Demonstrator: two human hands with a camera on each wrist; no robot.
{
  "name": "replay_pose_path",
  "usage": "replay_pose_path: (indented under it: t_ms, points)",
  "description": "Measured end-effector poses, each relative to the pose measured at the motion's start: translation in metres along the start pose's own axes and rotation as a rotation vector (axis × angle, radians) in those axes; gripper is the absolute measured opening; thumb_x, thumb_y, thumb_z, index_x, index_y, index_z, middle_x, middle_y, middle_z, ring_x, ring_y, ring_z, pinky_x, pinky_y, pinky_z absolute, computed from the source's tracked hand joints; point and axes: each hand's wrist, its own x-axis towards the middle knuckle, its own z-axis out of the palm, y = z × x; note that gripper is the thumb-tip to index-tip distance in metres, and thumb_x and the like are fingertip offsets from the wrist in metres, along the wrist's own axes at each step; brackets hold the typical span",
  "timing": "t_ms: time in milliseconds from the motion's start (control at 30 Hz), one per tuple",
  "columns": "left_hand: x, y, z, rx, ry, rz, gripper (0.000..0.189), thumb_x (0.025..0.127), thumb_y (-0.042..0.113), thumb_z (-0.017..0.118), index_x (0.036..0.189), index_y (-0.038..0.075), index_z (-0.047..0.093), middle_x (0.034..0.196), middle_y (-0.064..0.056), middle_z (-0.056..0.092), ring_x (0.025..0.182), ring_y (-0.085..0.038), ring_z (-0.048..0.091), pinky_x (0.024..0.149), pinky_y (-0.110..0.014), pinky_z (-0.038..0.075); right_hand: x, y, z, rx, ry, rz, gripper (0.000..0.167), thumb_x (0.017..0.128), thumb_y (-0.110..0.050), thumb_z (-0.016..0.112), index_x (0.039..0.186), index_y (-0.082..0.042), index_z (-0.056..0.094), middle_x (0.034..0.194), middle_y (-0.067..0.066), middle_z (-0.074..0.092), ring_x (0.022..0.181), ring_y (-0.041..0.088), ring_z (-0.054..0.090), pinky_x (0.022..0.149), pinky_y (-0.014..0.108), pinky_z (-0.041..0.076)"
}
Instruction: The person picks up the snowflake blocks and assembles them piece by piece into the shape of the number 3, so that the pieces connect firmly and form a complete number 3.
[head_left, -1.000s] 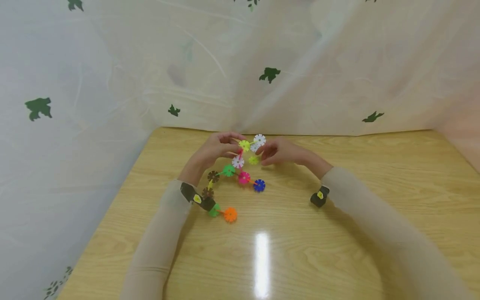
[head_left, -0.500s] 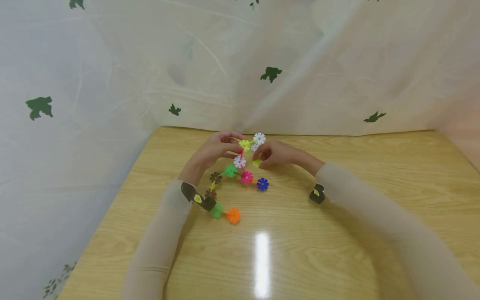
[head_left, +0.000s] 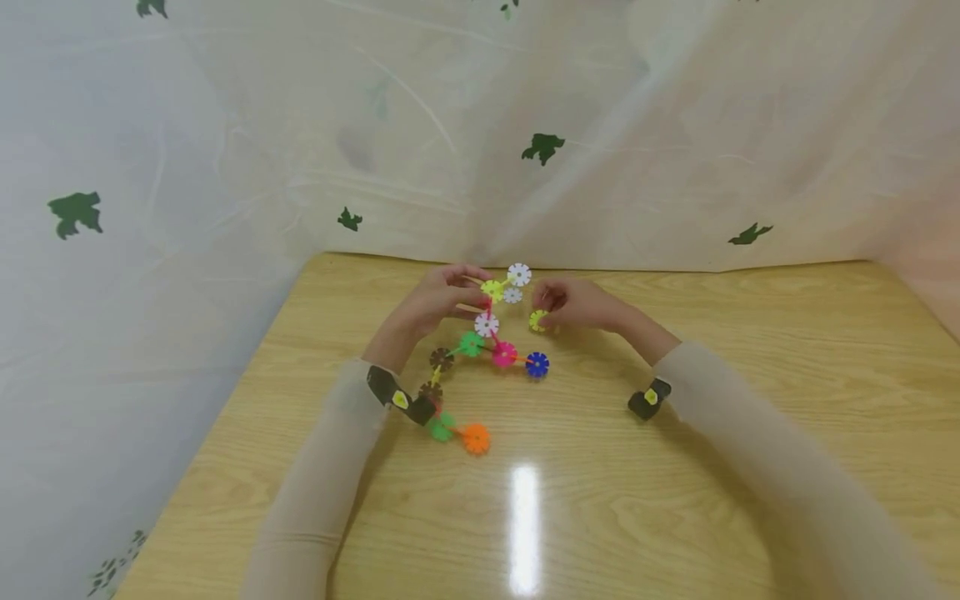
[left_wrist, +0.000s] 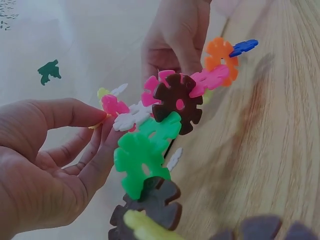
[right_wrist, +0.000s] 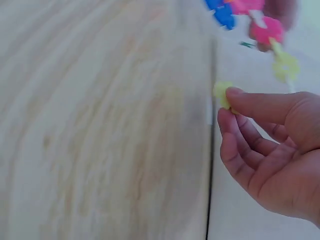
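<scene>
A chain of interlocking snowflake discs hangs over the table, held by my left hand (head_left: 438, 296). In the left wrist view, that thumb and finger pinch it beside a pink disc (left_wrist: 115, 105). Yellow (head_left: 492, 290) and white (head_left: 519, 274) discs form its far end. Green (head_left: 472, 343), pink and blue (head_left: 537, 364) discs branch toward the right, and an orange disc (head_left: 476, 438) ends the near side. My right hand (head_left: 581, 304) pinches a single yellow-green snowflake disc (right_wrist: 223, 95) between thumb and fingertip, apart from the chain.
One small white disc (head_left: 512, 296) shows just below the chain's far end. The wooden table (head_left: 637, 517) ends at a pale curtain (head_left: 420, 167) with green leaf shapes. A black band (head_left: 401, 398) on the left wrist overlaps the chain's near part.
The right hand has closed on the yellow-green disc and drawn it a little to the right, away from the chain. The chain's lower part has swung slightly right; the left hand stays nearly in place.
</scene>
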Motion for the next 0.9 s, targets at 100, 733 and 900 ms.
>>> replay_pose_path:
  t_ms: [100, 733, 900]
  points:
    - [0.0, -0.001, 0.002, -0.023, 0.007, -0.015, 0.038, 0.096, -0.005, 0.061, 0.134, -0.004, 0.055, 0.098, -0.007, 0.064, 0.084, -0.014, 0.066, 0.099, -0.049, 0.058, -0.008, -0.002, -0.004, 0.061, 0.121, 0.019, 0.022, 0.089, -0.001, 0.075, 0.109, 0.004, 0.066, 0.098, 0.013, 0.069, 0.086, 0.014, 0.062, 0.071, 0.02, 0.053]
    - [0.003, -0.005, 0.016, -0.066, -0.031, -0.007, 0.039, 0.095, -0.008, 0.061, 0.133, -0.007, 0.052, 0.092, -0.003, 0.063, 0.079, -0.013, 0.069, 0.08, -0.032, 0.064, -0.016, -0.011, -0.006, 0.317, 0.449, -0.066, 0.021, 0.091, 0.001, 0.074, 0.104, 0.013, 0.064, 0.083, -0.006, 0.067, 0.074, 0.008, 0.065, 0.067, 0.023, 0.059]
    - [0.004, -0.005, 0.017, -0.061, -0.044, -0.005, 0.039, 0.095, -0.006, 0.061, 0.133, -0.005, 0.052, 0.098, -0.006, 0.062, 0.082, -0.014, 0.068, 0.085, -0.036, 0.063, -0.015, -0.009, -0.004, 0.293, 0.458, -0.071, 0.021, 0.091, -0.001, 0.073, 0.104, 0.013, 0.064, 0.086, -0.003, 0.067, 0.075, 0.006, 0.064, 0.067, 0.025, 0.059]
